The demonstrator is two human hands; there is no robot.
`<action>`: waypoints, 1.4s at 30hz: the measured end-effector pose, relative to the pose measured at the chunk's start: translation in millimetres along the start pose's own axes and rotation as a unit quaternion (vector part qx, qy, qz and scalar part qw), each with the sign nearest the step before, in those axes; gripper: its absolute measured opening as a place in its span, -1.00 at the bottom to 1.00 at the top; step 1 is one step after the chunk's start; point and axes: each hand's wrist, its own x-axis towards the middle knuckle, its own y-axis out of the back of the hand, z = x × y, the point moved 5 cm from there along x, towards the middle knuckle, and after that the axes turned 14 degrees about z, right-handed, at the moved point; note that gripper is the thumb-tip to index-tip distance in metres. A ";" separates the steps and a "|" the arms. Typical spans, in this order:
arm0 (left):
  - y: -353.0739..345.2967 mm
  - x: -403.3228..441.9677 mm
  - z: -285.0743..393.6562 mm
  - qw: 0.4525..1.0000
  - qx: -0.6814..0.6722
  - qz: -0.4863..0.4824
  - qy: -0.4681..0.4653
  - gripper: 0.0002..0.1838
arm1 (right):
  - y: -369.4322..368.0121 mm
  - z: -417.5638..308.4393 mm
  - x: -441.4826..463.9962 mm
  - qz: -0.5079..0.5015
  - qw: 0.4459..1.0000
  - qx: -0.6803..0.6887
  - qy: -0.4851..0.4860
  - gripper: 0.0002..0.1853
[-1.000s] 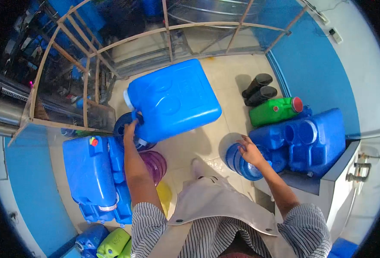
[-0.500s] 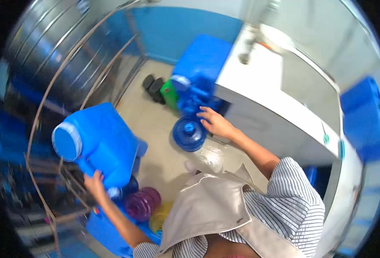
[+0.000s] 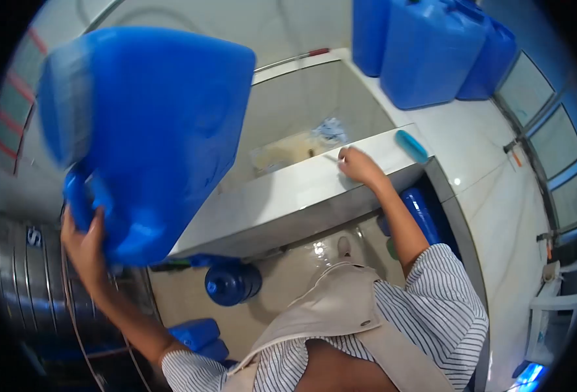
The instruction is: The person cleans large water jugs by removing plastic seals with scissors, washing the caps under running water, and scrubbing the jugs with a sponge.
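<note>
My left hand (image 3: 87, 245) grips the handle of a big blue jerrycan (image 3: 164, 124), raised high at the left with its wide pale-rimmed cap facing left. Over the white ledge of the basin (image 3: 295, 186), my right hand (image 3: 360, 166) has its fingers curled together. A thin thing seems to jut leftward from those fingers, too small to name. To the right of that hand, a teal brush (image 3: 411, 146) lies on the ledge. Inside the basin, a crumpled bluish-white cloth or plastic (image 3: 329, 132) sits near some shallow, yellowish water.
Several blue jerrycans (image 3: 432, 52) stand on the tiled counter at the back right. A round blue water bottle (image 3: 233, 283) is on the floor, with more blue containers (image 3: 200, 336) nearby. A ribbed steel tank (image 3: 24, 274) stands at the left; a white plastic chair (image 3: 560, 300) is at the right.
My view has swung right toward the basin. The jerrycan has come up higher and closer in my left hand. My right hand has moved from above the floor bottle to the basin ledge, fingers now curled.
</note>
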 end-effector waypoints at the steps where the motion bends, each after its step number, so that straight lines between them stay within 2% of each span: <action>1: -59.7 8.9 5.8 0.999 -0.015 -0.040 -0.031 -0.67 | -3.0 12.1 -8.8 -0.031 0.999 -0.025 0.011 -0.64; 2: -128.1 9.9 21.5 0.995 -0.028 -0.077 -0.064 -0.65 | -3.0 25.1 -10.3 -0.080 0.994 -0.075 0.016 -0.59; 3: -185.1 5.9 39.5 0.989 -0.015 -0.124 -0.074 -0.64 | -4.1 36.8 -10.1 -0.066 0.997 -0.046 0.022 -0.61; 5: -293.3 -4.9 44.8 0.960 0.038 -0.161 -0.227 -0.58 | -4.0 53.6 -9.7 -0.056 0.998 -0.010 0.037 -0.63; 6: -343.1 -16.1 39.9 0.948 0.130 -0.206 -0.205 -0.57 | -2.2 58.0 -9.9 -0.060 0.997 -0.006 0.048 -0.64; 8: -426.0 -43.4 40.3 0.924 0.103 -0.254 -0.267 -0.59 | 7.1 71.9 -1.6 -0.077 0.996 -0.033 0.037 -0.63; 11: -504.9 -79.2 40.8 0.894 0.089 -0.306 -0.315 -0.62 | 30.0 81.1 2.8 -0.101 0.993 -0.062 0.024 -0.66; 14: -542.9 -109.6 38.9 0.869 0.078 -0.351 -0.341 -0.62 | 36.8 94.5 4.2 -0.134 0.989 -0.060 0.026 -0.66; 15: -551.0 -120.2 37.6 0.855 0.082 -0.374 -0.349 -0.62 | 44.7 93.2 5.9 -0.128 0.989 -0.050 0.064 -0.67; 16: -554.6 -131.5 35.6 0.854 0.081 -0.378 -0.348 -0.62 | 51.3 94.2 5.0 -0.130 0.988 -0.049 0.060 -0.67; 17: -559.1 -142.9 37.9 0.841 0.062 -0.390 -0.369 -0.62 | 68.9 88.9 8.6 -0.169 0.981 0.076 -0.052 -0.68; 18: -557.9 -147.6 40.5 0.827 0.043 -0.400 -0.392 -0.62 | 77.5 88.1 10.6 -0.200 0.946 0.198 -0.160 -0.68; 19: -553.9 -147.8 36.0 0.833 0.010 -0.426 -0.353 -0.59 | 76.1 96.6 12.5 -0.178 0.928 0.288 -0.155 -0.71; 20: -550.4 -143.2 31.7 0.833 0.010 -0.427 -0.352 -0.59 | 75.4 94.0 18.6 -0.178 0.928 0.289 -0.156 -0.71; 22: -517.1 -112.9 21.6 0.888 -0.222 -0.257 -0.311 -0.61 | 83.2 84.9 37.9 -0.016 0.874 0.452 -0.176 -0.75; 23: -502.1 -102.8 9.2 0.890 -0.218 -0.256 -0.307 -0.61 | 77.7 81.9 44.5 0.000 0.844 0.492 -0.213 -0.78; 25: -478.2 -91.9 -13.3 0.875 -0.143 -0.335 -0.320 -0.62 | 63.0 65.5 61.4 0.005 0.837 0.504 -0.214 -0.79; 28: -473.1 -113.6 -31.3 0.857 -0.084 -0.393 -0.324 -0.61 | 23.3 41.3 88.9 0.032 0.817 0.536 -0.212 -0.77; 30: -478.4 -119.7 -33.7 0.862 -0.065 -0.382 -0.326 -0.57 | 7.9 24.8 112.7 0.153 0.839 0.515 -0.082 -0.73; 31: -480.5 -120.8 -38.5 0.884 -0.039 -0.361 -0.295 -0.56 | -1.5 21.8 121.7 0.146 0.841 0.515 -0.079 -0.73; 33: -480.7 -129.6 -41.3 0.905 -0.009 -0.338 -0.256 -0.53 | -10.2 12.2 129.8 0.187 0.946 0.264 -0.025 -0.72; 35: -487.7 -128.5 -53.4 0.922 0.131 -0.331 -0.156 -0.56 | -16.1 6.2 129.9 0.200 0.949 0.244 -0.020 -0.73; 36: -486.5 -123.5 -56.9 0.923 0.131 -0.329 -0.153 -0.56 | -15.5 5.9 128.3 0.217 0.951 0.220 -0.023 -0.73; 37: -488.0 -123.0 -74.6 0.906 0.091 -0.413 0.020 -0.56 | -14.9 7.0 128.4 0.215 0.952 0.218 -0.021 -0.73; 39: -481.7 -132.0 -82.4 0.854 0.046 -0.481 0.191 -0.54 | -13.2 12.8 131.1 0.196 0.958 0.203 -0.049 -0.75; 41: -460.6 -124.1 -64.1 0.927 0.053 -0.371 0.001 -0.64 | -10.6 14.8 132.5 0.194 0.953 0.227 -0.044 -0.75; 42: -457.3 -121.5 -54.9 0.926 0.055 -0.373 0.000 -0.64 | -11.8 15.0 131.2 0.189 0.949 0.250 -0.041 -0.75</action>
